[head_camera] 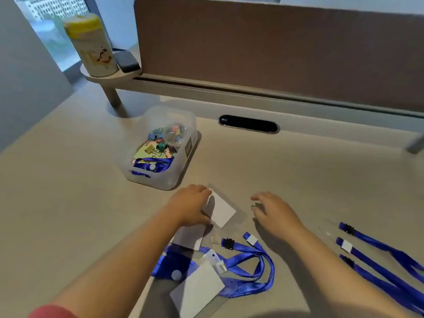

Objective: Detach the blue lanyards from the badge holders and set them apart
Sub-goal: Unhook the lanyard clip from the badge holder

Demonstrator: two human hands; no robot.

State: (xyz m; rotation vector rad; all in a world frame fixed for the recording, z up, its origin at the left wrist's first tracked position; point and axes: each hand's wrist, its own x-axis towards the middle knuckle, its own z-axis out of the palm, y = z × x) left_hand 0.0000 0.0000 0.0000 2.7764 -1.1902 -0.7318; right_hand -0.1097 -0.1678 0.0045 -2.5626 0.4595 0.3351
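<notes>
Left hand (191, 204), centre of the frame, grips one clear badge holder (221, 210) by its left edge, fingers curled round it, probably to place it on a holder-only pile; no lanyard shows on this one. Right hand (274, 213), just right of it, hovers over the surface (68, 180) with fingers loosely spread, holding nothing, likely just let go or about to reach. Second holder (189, 237) lies under the left wrist, partly hidden. Bottom centre: another badge holder (197, 289) with a white card, overlapped by a looped blue lanyard (254, 265); its clip sits at the holder's top edge, so this one looks not yet detached, though the blur makes it hard to be sure. Lower right, well apart: three blue lanyard ends (371, 255) laid roughly parallel, looks like the set-apart pile, which keeps straps clear of the holders. Upper-left of centre: translucent plastic bin (181, 171) with binder clips and more blue strap inside. Far upper left: wipes canister (91, 44) and dark eraser-like block (127, 61) on a small raised shelf; brown partition (275, 47) along the top. In the way: the looped lanyard tangles across the bottom holder, and the left forearm covers part of the pile.
</notes>
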